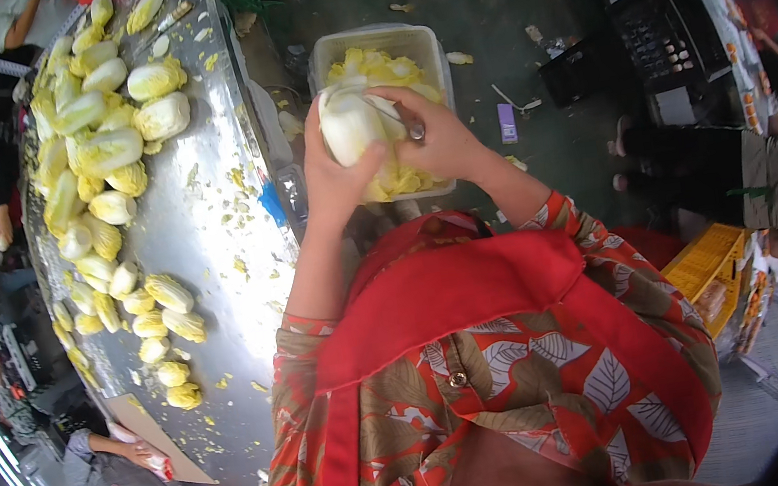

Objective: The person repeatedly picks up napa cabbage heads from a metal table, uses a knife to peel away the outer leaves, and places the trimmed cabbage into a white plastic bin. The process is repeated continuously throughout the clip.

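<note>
A pale napa cabbage [350, 132] is held up over a translucent plastic bin [442, 59], its white side facing up. My left hand [334, 179] wraps around its left side, the thumb laid across the front. On the other side my right hand [450, 141] closes around what looks like a small knife [416, 130]; only its metal end shows between the fingers. The blade seems to lie along the cabbage, mostly hidden by my fingers. Yellow cabbage leaves [391, 68] fill the bin below.
A wet metal table [206, 198] runs along the left, with many napa cabbages [110, 152] piled on its far side and leaf scraps scattered about. Another person [115, 476] works at its near left end. Black crates [666, 34] and a yellow crate [708, 275] stand on the right.
</note>
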The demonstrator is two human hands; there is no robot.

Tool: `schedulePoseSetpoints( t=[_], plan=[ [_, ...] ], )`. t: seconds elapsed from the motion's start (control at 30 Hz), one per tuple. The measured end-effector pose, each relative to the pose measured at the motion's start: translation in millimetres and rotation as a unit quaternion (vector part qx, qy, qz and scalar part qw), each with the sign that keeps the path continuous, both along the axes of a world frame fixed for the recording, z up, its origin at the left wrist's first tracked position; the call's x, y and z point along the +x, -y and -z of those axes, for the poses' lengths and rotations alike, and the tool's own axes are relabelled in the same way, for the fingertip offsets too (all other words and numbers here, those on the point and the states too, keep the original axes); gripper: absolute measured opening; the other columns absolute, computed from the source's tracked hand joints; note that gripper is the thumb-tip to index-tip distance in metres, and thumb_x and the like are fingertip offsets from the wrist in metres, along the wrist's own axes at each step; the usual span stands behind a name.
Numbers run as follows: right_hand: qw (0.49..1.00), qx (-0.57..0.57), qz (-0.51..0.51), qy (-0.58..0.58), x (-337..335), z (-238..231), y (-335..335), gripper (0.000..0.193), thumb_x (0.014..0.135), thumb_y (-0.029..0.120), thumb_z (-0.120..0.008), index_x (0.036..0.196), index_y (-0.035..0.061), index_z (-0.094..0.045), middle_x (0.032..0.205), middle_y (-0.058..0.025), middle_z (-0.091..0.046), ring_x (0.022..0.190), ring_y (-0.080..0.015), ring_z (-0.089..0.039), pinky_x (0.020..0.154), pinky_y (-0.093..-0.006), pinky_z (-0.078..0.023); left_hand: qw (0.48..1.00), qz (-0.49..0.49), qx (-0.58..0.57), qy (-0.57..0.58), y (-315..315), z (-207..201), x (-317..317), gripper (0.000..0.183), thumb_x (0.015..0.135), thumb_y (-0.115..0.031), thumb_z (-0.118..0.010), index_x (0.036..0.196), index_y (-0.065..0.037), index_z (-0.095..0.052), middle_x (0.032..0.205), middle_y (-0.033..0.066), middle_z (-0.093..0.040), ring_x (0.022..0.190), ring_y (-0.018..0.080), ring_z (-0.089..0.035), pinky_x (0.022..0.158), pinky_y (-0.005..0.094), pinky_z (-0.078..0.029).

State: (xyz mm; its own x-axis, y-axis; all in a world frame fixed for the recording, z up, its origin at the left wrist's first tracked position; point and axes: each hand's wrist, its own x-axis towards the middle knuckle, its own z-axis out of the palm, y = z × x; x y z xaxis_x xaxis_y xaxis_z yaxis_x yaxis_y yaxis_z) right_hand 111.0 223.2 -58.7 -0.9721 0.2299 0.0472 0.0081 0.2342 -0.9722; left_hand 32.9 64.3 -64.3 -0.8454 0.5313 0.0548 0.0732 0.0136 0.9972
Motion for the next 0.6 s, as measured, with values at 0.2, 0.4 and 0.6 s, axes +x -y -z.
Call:
schedulePoseSetpoints(
  t=[0.2,0.4,0.6],
  plan=[
    [0.995,-0.083,0.047,-0.001,-1,-19,25,0.058,0.074,0.009,-0.071,0.128,0.0072,-0.05,0.11,-0.007,-0.061,0.101,-0.0158,-0.058,0.088,-0.0288,-0.046,0.971,0.011,0.139,0.193,30,16,9,0.063,0.08,-0.029,-0.064,0.13,0.002,-0.043,0.119,0.0132,-0.056,0.108,0.0216,-0.055,0.093,0.034,-0.044],
    [0.973,-0.226,0.0,0.044,-7,-26,31,0.06,0.073,0.014,-0.078,0.126,0.0019,-0.051,0.116,-0.0081,-0.059,0.104,-0.017,-0.058,0.091,-0.0305,-0.046,0.897,0.108,0.262,0.339,45,13,3,0.059,0.088,-0.04,-0.057,0.128,0.002,-0.046,0.119,0.0123,-0.055,0.107,0.0203,-0.056,0.092,0.0331,-0.044],
    [0.971,-0.223,0.086,0.003,-4,-32,21,0.056,0.072,0.013,-0.079,0.121,0.0027,-0.053,0.111,-0.0084,-0.06,0.101,-0.0175,-0.059,0.087,-0.0314,-0.047,0.963,0.011,0.168,0.211,19,-11,7,0.046,0.095,-0.029,-0.05,0.132,-0.003,-0.043,0.12,0.0109,-0.055,0.106,0.0171,-0.054,0.093,0.0301,-0.042]
  ],
)
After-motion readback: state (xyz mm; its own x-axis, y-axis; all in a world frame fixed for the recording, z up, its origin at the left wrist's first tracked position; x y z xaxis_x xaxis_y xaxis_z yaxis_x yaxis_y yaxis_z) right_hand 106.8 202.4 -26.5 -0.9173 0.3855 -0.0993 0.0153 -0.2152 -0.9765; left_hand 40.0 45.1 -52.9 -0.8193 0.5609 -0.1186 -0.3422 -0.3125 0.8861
